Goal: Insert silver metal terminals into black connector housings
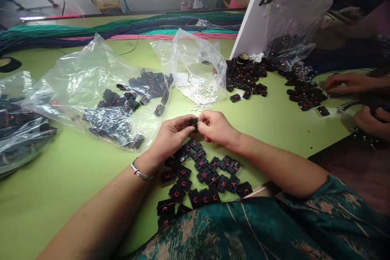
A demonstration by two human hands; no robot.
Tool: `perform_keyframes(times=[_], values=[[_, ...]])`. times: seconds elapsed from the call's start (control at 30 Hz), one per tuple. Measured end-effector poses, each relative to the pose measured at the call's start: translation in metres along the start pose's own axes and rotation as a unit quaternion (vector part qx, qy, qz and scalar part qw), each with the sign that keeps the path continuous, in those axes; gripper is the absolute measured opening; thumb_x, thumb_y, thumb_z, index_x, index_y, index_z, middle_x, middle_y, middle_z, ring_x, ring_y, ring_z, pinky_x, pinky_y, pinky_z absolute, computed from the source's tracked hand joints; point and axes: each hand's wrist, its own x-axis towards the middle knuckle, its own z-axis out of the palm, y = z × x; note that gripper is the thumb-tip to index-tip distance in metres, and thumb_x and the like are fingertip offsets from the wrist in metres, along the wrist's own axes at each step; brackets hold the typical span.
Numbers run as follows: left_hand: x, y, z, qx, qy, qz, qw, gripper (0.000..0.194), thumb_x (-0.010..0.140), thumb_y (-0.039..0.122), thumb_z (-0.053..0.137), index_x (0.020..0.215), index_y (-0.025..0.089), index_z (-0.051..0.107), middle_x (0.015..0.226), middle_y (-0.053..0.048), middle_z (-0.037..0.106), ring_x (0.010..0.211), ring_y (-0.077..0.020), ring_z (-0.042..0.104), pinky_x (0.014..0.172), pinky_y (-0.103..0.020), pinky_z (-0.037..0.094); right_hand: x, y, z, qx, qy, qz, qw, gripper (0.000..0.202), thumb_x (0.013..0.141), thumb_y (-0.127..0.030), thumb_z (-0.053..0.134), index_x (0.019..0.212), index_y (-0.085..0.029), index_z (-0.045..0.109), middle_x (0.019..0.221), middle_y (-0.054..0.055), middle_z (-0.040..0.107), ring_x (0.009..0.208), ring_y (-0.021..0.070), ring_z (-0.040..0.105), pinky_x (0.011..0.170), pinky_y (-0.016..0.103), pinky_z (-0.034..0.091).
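Above the middle of the near edge of the bench [76,195], a black connector [193,124] was pinched between thumb and fingers by the left hand [170,136], probably to be steadied for the right hand [217,128]. That hand's curled fingers were closed against the connector's right side; whether a small part was gripped there could not be told. Loose connectors [204,175] were spread below both hands along the near edge, seemingly to be kept within reach.

At the left edge, dark pieces [18,124] were held in a clear bag [16,83]. Beside it, more connectors were contained in a large bag [76,77], laid flat. Toward the far edge, white pieces [199,91] were heaped in a small bag [198,50], gaping and partly spilled toward the near edge.
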Motion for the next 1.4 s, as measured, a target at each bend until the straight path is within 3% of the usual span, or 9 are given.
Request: perform_keyframes(times=[0.1,0.3,0.47,0.63,0.8,0.93,1.07,1.27,1.4], values=[[-0.0001,0.0003,-0.0002,-0.045,0.003,-0.021,0.999,0.027,0.073,0.026,0.079,0.098,0.017,0.075,0.094,-0.007,0.077,0.084,-0.0211,0.07,0.085,-0.036,0.056,0.0002,-0.0027,-0.0007,0.01,0.01,-0.011,1.0,0.014,0.076,-0.018,0.058,0.069,-0.021,0.047,0.045,-0.008,0.049,0.035,0.0079,0.048,0.037,0.018,0.036],[0.0022,-0.0064,-0.0035,-0.207,-0.045,-0.075,0.974,0.035,0.071,0.025,0.082,0.104,0.019,0.071,0.09,-0.006,0.075,0.076,-0.0176,0.071,0.077,-0.033,0.059,-0.0012,-0.0045,-0.0061,0.184,-0.037,0.027,0.982,0.012,0.08,-0.027,0.06,0.076,-0.016,0.056,0.059,-0.004,0.063,0.041,0.007,0.056,0.041,0.018,0.048],[0.0021,-0.0066,-0.0034,-0.177,-0.045,-0.063,0.981,0.033,0.072,0.025,0.081,0.103,0.018,0.071,0.091,-0.006,0.076,0.078,-0.0173,0.071,0.077,-0.032,0.059,-0.002,-0.0041,-0.0058,0.156,-0.028,0.022,0.987,0.007,0.077,-0.021,0.06,0.074,-0.017,0.055,0.056,-0.004,0.061,0.04,0.0071,0.056,0.04,0.017,0.047],[0.0004,-0.0033,0.0002,-0.082,-0.02,-0.019,0.996,0.028,0.073,0.028,0.08,0.098,0.017,0.073,0.089,-0.006,0.075,0.078,-0.0179,0.069,0.078,-0.032,0.057,-0.0003,-0.0036,-0.0042,0.071,-0.02,0.019,0.997,0.009,0.074,-0.017,0.055,0.069,-0.02,0.048,0.047,-0.008,0.051,0.036,0.0078,0.047,0.037,0.018,0.036],[0.0001,-0.0068,0.003,-0.064,0.008,0.002,0.998,0.029,0.072,0.027,0.08,0.099,0.017,0.073,0.098,-0.007,0.076,0.091,-0.0207,0.069,0.091,-0.035,0.054,0.0037,-0.0026,-0.0009,-0.099,0.068,-0.086,0.989,0.015,0.07,-0.016,0.057,0.061,-0.02,0.046,0.054,-0.005,0.048,0.05,0.0084,0.043,0.048,0.022,0.033],[0.0013,-0.0082,0.0002,-0.159,-0.013,-0.043,0.986,0.033,0.072,0.025,0.081,0.103,0.018,0.071,0.091,-0.005,0.076,0.078,-0.0174,0.07,0.082,-0.033,0.057,0.0016,-0.0042,-0.0026,0.034,0.021,-0.033,0.999,0.011,0.077,-0.023,0.057,0.068,-0.019,0.05,0.053,-0.006,0.051,0.043,0.0073,0.045,0.043,0.02,0.036],[0.0027,-0.0076,-0.0039,-0.239,-0.051,-0.07,0.967,0.035,0.072,0.022,0.081,0.105,0.018,0.068,0.087,-0.004,0.076,0.072,-0.0155,0.071,0.074,-0.03,0.06,-0.0017,-0.0064,-0.0071,0.194,-0.044,0.031,0.979,0.02,0.079,-0.035,0.063,0.077,-0.017,0.056,0.056,-0.004,0.06,0.039,0.0076,0.053,0.038,0.019,0.044],[0.0032,-0.0087,-0.0036,-0.215,-0.055,-0.057,0.973,0.033,0.073,0.02,0.081,0.103,0.017,0.069,0.087,-0.005,0.076,0.074,-0.0153,0.072,0.074,-0.028,0.059,-0.0029,-0.0085,-0.0072,0.134,-0.028,0.017,0.99,0.012,0.079,-0.026,0.06,0.073,-0.017,0.055,0.056,-0.003,0.062,0.039,0.0074,0.055,0.039,0.018,0.046],[0.0022,-0.0086,-0.0015,-0.152,-0.035,-0.047,0.987,0.032,0.071,0.022,0.082,0.1,0.015,0.071,0.084,-0.005,0.076,0.071,-0.0152,0.071,0.071,-0.028,0.059,-0.0015,-0.0066,-0.005,0.054,-0.017,0.007,0.998,0.009,0.075,-0.019,0.056,0.07,-0.02,0.049,0.047,-0.008,0.051,0.036,0.0076,0.049,0.037,0.017,0.037]])
